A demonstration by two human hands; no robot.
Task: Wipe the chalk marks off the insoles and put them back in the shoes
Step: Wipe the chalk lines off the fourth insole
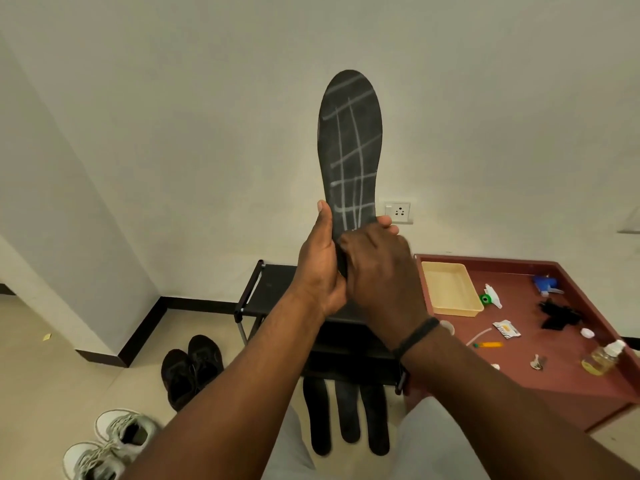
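Standing upright in both hands, dark insole bears white chalk grid.

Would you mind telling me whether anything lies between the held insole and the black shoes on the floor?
Nothing visible blocks the way. The insole is held up by both hands, and the black shoes stand in the open on the floor, left of the black rack.

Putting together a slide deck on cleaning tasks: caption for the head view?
Both hands, left and right, hold a chalk-marked black insole upright before the wall.
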